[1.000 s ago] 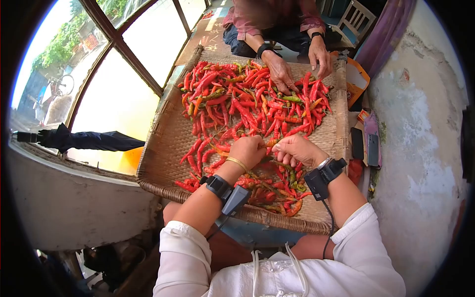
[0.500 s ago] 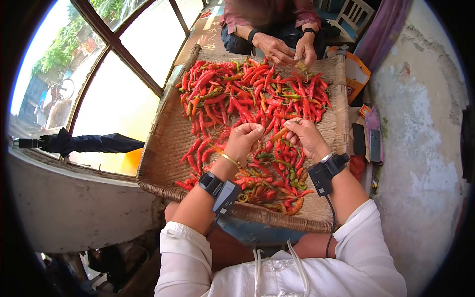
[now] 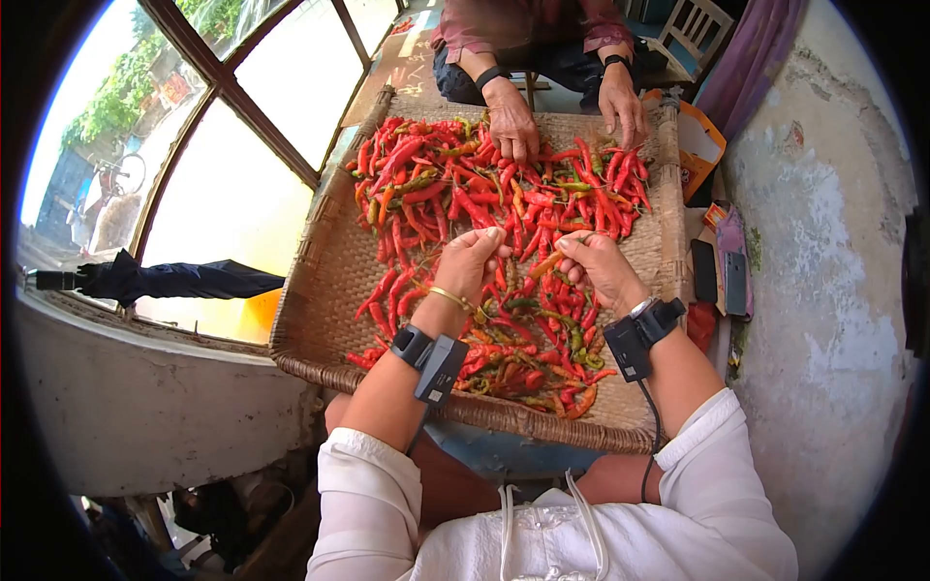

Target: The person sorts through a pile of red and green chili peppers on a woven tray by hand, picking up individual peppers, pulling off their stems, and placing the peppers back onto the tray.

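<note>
A flat woven tray (image 3: pixel 320 290) across my lap holds many red chili peppers (image 3: pixel 465 194), with some green and orange ones near me. My left hand (image 3: pixel 470 263) is raised over the tray's middle, its fingertips pinched together; what they hold is too small to make out. My right hand (image 3: pixel 599 266) pinches an orange-red chili (image 3: pixel 545 263) by its stem end, the chili pointing toward my left hand. Both wrists carry black strapped devices.
Across the tray sits another person, one hand (image 3: pixel 511 124) pressed into the chilies, the other hand (image 3: pixel 622 105) at the far rim. Two dark phones (image 3: pixel 715 276) lie right of the tray by a plastered wall. A window and a folded dark umbrella (image 3: pixel 165 278) are on the left.
Both my hands rose from the chili pile with the orange-red chili between them, and my left hand pulled slightly away from it. The other person's hands lifted, then went back down onto the chilies.
</note>
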Motion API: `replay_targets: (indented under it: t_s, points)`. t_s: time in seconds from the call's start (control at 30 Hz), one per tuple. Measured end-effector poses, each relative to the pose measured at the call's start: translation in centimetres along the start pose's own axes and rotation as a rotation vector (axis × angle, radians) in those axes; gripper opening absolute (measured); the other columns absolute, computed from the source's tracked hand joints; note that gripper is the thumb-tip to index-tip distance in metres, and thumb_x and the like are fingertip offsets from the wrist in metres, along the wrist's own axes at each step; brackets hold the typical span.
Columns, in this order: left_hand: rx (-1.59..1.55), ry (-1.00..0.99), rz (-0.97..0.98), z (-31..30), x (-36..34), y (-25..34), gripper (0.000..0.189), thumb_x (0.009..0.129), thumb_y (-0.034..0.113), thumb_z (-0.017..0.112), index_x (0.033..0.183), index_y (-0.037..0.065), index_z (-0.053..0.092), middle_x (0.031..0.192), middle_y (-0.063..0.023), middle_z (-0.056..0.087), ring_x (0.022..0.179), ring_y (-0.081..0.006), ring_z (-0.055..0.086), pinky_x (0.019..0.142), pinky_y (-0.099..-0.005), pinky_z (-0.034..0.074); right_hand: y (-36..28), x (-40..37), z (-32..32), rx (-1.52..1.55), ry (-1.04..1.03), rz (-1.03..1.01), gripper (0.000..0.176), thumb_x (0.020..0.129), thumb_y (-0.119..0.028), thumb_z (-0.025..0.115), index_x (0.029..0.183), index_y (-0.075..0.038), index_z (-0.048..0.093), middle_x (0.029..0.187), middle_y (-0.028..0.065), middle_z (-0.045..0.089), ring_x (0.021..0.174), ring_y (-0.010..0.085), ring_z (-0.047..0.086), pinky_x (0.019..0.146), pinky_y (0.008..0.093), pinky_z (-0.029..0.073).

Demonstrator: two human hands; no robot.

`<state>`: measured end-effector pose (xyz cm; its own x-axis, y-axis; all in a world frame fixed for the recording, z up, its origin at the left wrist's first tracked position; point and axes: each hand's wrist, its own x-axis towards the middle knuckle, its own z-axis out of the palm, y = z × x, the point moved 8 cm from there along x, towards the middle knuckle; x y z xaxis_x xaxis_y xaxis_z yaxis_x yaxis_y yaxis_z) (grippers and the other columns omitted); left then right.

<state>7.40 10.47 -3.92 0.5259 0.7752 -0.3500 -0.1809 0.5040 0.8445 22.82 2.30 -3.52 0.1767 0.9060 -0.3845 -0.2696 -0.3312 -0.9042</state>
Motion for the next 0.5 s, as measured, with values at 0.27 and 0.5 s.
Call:
replay_targets:
  t_s: [0.27, 0.5]
  points:
    - [-0.078, -0.09, 0.022, 1.1, -0.2, -0.2, 0.011, 0.084, 0.019, 0.055, 0.081, 0.008, 0.056, 0.067, 0.0023, 0.056, 0.048, -0.0008, 0.042, 0.041, -0.0135, 0.033, -2.7, 0.2, -3.9, 0.49, 0.124, -0.177, 0.028, 0.085, -0.024, 0.053, 0.106, -0.007, 0.047, 0.085, 0.0067, 0.062, 0.07, 0.0092, 0.059, 0.051, 0.0198, 0.046]
    - [-0.103, -0.101, -0.018, 1.1, -0.4, -0.4, 0.009, 0.083, 0.018, 0.057, 0.081, 0.009, 0.056, 0.066, 0.0018, 0.056, 0.05, -0.002, 0.044, 0.044, -0.0146, 0.036, -1.0, 0.4, -3.4, 0.4, 0.173, -0.101, 0.02, 0.086, -0.025, 0.05, 0.098, -0.008, 0.051, 0.076, 0.0018, 0.06, 0.061, 0.0082, 0.058, 0.047, 0.0203, 0.045]
